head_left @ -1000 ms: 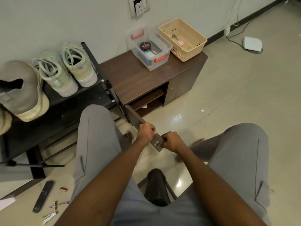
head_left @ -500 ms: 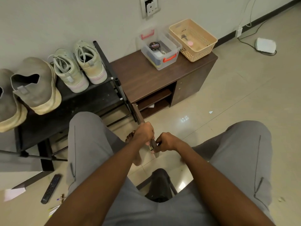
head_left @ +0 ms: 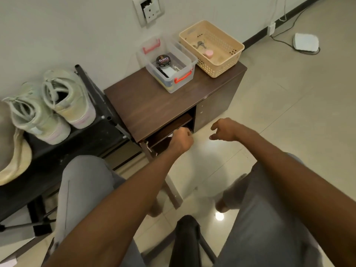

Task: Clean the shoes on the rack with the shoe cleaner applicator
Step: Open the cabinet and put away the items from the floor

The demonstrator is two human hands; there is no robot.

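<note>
Right now the left hand (head_left: 182,138) reaches into the open cabinet (head_left: 165,105) with fingers curled; what they hold, I cannot tell. Beside it the right hand (head_left: 224,131) hovers empty, fingers loosely spread, while pale sneakers (head_left: 55,105) sit on the black rack (head_left: 81,143).

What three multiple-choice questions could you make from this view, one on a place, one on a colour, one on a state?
1. Where does the beige basket stand?
A. on the cabinet
B. on the floor
C. on the rack

2. What colour are the clear box's handles?
A. blue
B. red
C. green

3. How is the cabinet door?
A. shut
B. missing
C. swung open

Answers:
1 A, it stands on the brown top beside the box.
2 B, both clips look red.
3 C, it juts out and the shelves show.
</note>
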